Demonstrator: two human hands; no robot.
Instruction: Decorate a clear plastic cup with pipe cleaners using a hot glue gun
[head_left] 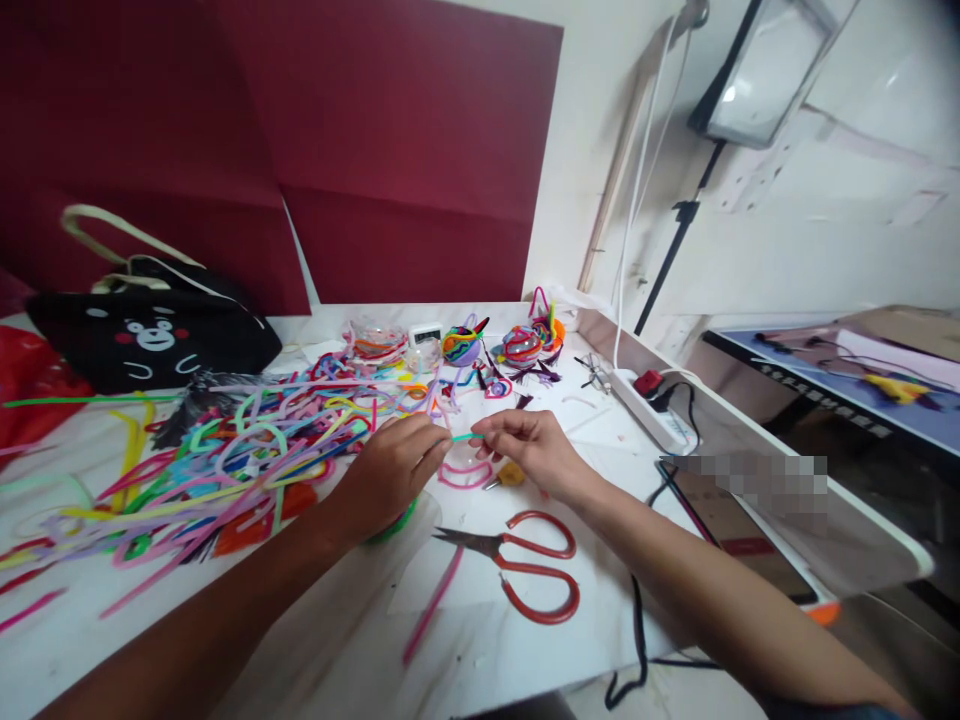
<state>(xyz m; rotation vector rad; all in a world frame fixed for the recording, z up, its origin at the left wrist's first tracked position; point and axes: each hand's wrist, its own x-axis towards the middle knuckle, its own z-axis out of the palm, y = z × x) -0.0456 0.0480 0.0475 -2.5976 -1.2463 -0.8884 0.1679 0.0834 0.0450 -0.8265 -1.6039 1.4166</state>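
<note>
A short green pipe cleaner (468, 437) spans the gap between my two hands over the white table. My left hand (394, 470) pinches one end of it, and my right hand (525, 448) pinches the other between thumb and fingers. Below them lies a curved pink pipe cleaner (466, 482) beside a small yellow-handled tool (508, 474). Scissors (517, 562) with red-orange handles rest nearer to me, blades pointing left. A straight pink pipe cleaner (433, 606) lies by the blades. Under my left wrist a green ring-shaped piece (396, 524) is partly hidden.
A tangled heap of coloured pipe cleaners (247, 450) covers the left side. Wrapped colourful pieces (521, 345) stand along the back. A black bag (157, 335) sits at back left. On the right are a power strip (654, 410), a tablet-like device (739, 535) and a black cable (639, 640).
</note>
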